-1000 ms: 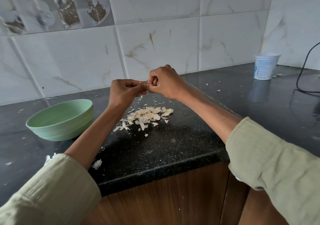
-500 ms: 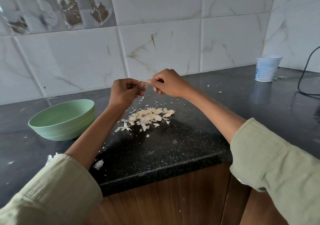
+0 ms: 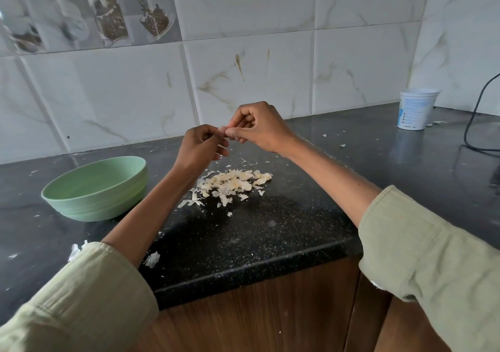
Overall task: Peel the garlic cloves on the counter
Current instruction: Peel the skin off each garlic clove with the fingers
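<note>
Above the black counter my left hand and my right hand meet fingertip to fingertip. Between them sits a small pale garlic clove, mostly hidden by the fingers. The left hand pinches the clove while the right thumb and forefinger grip it at its right end. Below the hands, a heap of garlic cloves and papery skins lies on the counter.
A light green bowl stands on the counter to the left. A white plastic tub sits at the back right beside a black cable. Skin flakes lie near the front edge. The tiled wall runs behind.
Both hands have stayed together over the heap. The right hand's fingers have loosened and re-pinched at the clove. The camera view has shifted slightly.
</note>
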